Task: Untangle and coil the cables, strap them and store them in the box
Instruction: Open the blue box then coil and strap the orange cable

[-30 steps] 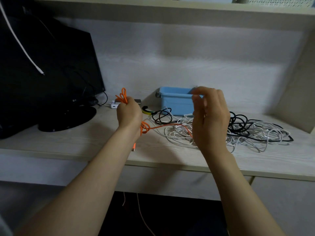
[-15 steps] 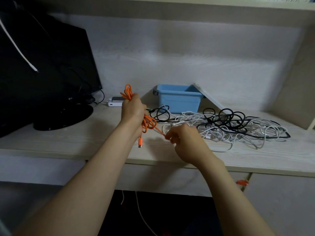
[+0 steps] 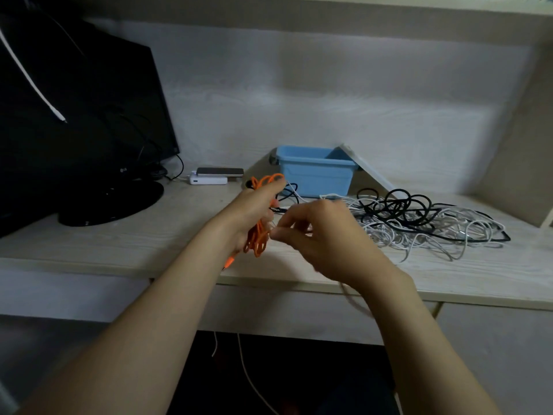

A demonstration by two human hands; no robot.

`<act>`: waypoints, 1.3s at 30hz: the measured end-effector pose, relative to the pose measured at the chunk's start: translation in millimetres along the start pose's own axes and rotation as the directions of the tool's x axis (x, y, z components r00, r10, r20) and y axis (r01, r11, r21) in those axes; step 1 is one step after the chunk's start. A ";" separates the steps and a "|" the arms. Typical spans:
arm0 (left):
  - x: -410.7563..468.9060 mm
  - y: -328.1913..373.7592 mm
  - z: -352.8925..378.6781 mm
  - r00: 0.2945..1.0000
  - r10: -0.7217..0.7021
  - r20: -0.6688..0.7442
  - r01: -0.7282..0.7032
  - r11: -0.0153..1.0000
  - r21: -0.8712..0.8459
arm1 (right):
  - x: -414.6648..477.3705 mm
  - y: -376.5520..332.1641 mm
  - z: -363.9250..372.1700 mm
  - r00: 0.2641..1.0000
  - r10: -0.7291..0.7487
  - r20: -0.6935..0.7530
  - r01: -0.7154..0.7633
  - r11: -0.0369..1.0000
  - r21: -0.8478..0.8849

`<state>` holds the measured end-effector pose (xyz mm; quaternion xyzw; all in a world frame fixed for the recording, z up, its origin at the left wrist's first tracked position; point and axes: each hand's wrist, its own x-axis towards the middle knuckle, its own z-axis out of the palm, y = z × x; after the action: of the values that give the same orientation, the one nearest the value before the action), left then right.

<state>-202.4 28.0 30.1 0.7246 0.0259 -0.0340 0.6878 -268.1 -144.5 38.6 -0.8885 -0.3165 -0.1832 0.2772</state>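
The right hand (image 3: pixel 323 235) has come up beside the left hand (image 3: pixel 254 205), which grips the coiled orange cable (image 3: pixel 256 239). Blur hides whether the right pinches anything. The coil looks nearly finished, with the blue box (image 3: pixel 314 178) at 1 o'clock.

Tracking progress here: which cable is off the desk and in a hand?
The orange cable, held in loops by the left hand; the white cables and black cables lie tangled on the desk.

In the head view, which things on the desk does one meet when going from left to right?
The black monitor, white power bank with a phone on top, orange cable gripped in the left hand, blue box, tangle of white and black cables. The right hand is omitted: it overlaps the box.
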 end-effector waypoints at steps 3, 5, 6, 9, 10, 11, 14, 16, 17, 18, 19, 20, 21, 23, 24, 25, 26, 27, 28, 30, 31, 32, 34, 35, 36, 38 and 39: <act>-17.3 5.5 1.8 0.945 -0.078 0.319 0.087 0.996 -0.014 | 2.2 4.8 2.6 0.969 0.040 -0.243 -0.088 0.978 -0.192; -27.7 10.3 3.9 0.877 -0.095 0.471 0.120 0.992 -0.023 | 3.0 6.3 4.5 0.961 0.039 -0.275 -0.093 0.978 -0.185; -29.7 11.7 4.3 0.851 -0.100 0.516 0.134 0.991 -0.029 | 3.5 7.8 6.4 0.962 0.020 -0.272 -0.074 0.979 -0.190; -29.4 14.5 2.2 0.804 -0.097 0.586 0.147 0.988 -0.038 | 2.6 10.5 11.9 0.945 -0.091 -0.314 -0.020 0.942 -0.335; -29.0 15.6 1.1 0.786 -0.085 0.613 0.146 0.988 -0.051 | 1.7 10.1 12.9 0.934 -0.112 -0.339 -0.020 0.931 -0.364; -29.6 17.0 0.3 0.764 -0.071 0.642 0.142 0.988 -0.060 | 0.2 10.4 14.3 0.922 -0.130 -0.366 -0.017 0.927 -0.374; -31.8 17.7 -3.5 0.669 -0.061 0.741 0.129 0.991 -0.035 | -3.7 12.9 15.5 0.885 -0.137 -0.445 -0.036 0.933 -0.359; -33.0 16.1 -6.2 0.601 -0.083 0.795 0.098 0.995 0.029 | -1.6 17.8 13.2 0.852 -0.139 -0.505 -0.056 0.935 -0.351; -33.4 14.7 -6.7 0.579 -0.092 0.810 0.056 0.996 0.074 | 1.0 20.9 11.9 0.835 -0.160 -0.526 -0.045 0.933 -0.356; -34.1 13.2 -6.2 0.567 -0.097 0.818 0.002 0.993 0.116 | 4.6 24.5 10.5 0.827 -0.184 -0.531 -0.021 0.934 -0.356; -35.0 12.0 -4.7 0.562 -0.095 0.822 -0.042 0.989 0.143 | 7.8 28.0 9.0 0.833 -0.192 -0.519 0.011 0.943 -0.332; -35.7 10.4 -3.4 0.557 -0.094 0.825 -0.064 0.986 0.156 | 9.7 30.0 7.8 0.847 -0.177 -0.502 0.034 0.959 -0.281; -36.7 9.4 -1.5 0.549 -0.097 0.830 -0.067 0.985 0.160 | 9.8 29.5 5.8 0.860 -0.141 -0.490 0.040 0.977 -0.212; -37.0 7.8 1.9 0.548 -0.101 0.830 -0.083 0.981 0.174 | 10.1 29.8 2.8 0.878 -0.021 -0.478 0.006 0.999 -0.034; -37.2 8.0 3.9 0.563 -0.097 0.821 -0.105 0.976 0.188 | 9.5 29.2 1.1 0.882 0.054 -0.468 -0.027 0.998 0.065; -38.3 8.7 6.1 0.586 -0.089 0.805 -0.129 0.971 0.201 | 9.6 30.2 0.6 0.882 0.122 -0.454 -0.059 0.987 0.152; -38.9 9.7 8.4 0.614 -0.073 0.786 -0.153 0.966 0.209 | 10.3 31.0 0.3 0.879 0.191 -0.436 -0.092 0.967 0.239; -39.9 10.5 10.9 0.637 -0.054 0.769 -0.172 0.962 0.210 | 11.0 31.1 0.3 0.872 0.266 -0.410 -0.130 0.935 0.330; -40.6 11.3 13.4 0.658 -0.032 0.752 -0.191 0.960 0.207 | 11.5 31.0 0.2 0.863 0.341 -0.373 -0.174 0.893 0.415; -39.8 11.2 16.5 0.692 0.010 0.722 -0.208 0.960 0.186 | 11.0 32.7 1.7 0.843 0.468 -0.265 -0.292 0.813 0.504; -39.2 11.4 17.7 0.709 0.026 0.704 -0.215 0.960 0.181 | 9.8 33.8 2.5 0.826 0.524 -0.209 -0.358 0.773 0.524; -38.0 11.1 18.5 0.730 0.041 0.682 -0.227 0.956 0.185 | 9.6 37.1 4.4 0.804 0.570 -0.167 -0.404 0.731 0.550; -35.2 10.2 20.9 0.771 0.074 0.633 -0.256 0.946 0.201 | 10.5 46.2 9.0 0.765 0.634 -0.118 -0.456 0.661 0.597; -33.9 9.8 22.2 0.789 0.092 0.607 -0.268 0.941 0.206 | 10.5 48.1 10.2 0.759 0.644 -0.094 -0.463 0.636 0.617; -33.4 9.3 24.0 0.802 0.110 0.587 -0.286 0.934 0.216 | 10.2 47.8 11.0 0.765 0.641 -0.070 -0.461 0.620 0.635; -33.0 9.2 26.6 0.819 0.121 0.561 -0.314 0.913 0.261 | 9.3 45.4 11.1 0.776 0.631 -0.031 -0.459 0.597 0.658; -32.8 9.1 27.2 0.823 0.126 0.553 -0.331 0.898 0.289 | 8.4 44.1 11.0 0.791 0.612 -0.020 -0.446 0.599 0.665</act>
<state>-234.6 0.6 40.6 0.8024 -0.2570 -0.1490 0.5176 -231.0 -162.4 17.6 -0.7662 -0.0416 -0.0840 0.6358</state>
